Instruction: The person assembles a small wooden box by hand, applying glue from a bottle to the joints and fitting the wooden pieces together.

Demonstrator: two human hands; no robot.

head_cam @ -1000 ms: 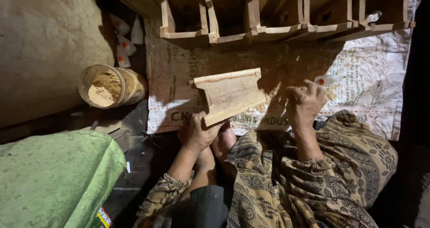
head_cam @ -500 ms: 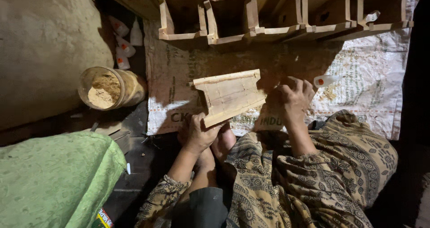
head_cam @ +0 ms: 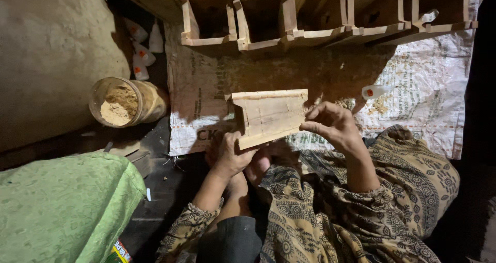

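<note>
Holding a flat wooden piece (head_cam: 271, 117) with both hands, the person sits on the floor with patterned cloth over the legs. The left hand (head_cam: 231, 157) is closed around the near left corner of the piece, thumb on top. The right hand (head_cam: 333, 124) has its fingers bent and touches the right edge of the piece; it looks like a light pinch or a rub, but I cannot tell which. The piece is tilted up above the printed sack mat (head_cam: 413, 92), near the mat's near edge and toward its left side.

My guess is that the step is fitting or smoothing this piece, and that the right edge is the part being worked on. The next move would need a steady left grip and careful fingers along that edge.

A row of open wooden boxes (head_cam: 289, 15) lies along the far edge of the mat. A small white bottle (head_cam: 375, 91) lies on the mat just past the right hand. A jar of tan powder (head_cam: 124, 102) sits off the mat's left edge, with more small bottles (head_cam: 140, 54) behind it.

The room is dark. The underside of the piece is hidden. The boxes are cut off at the top. A green bundle (head_cam: 62, 206) covers the near left corner.
</note>
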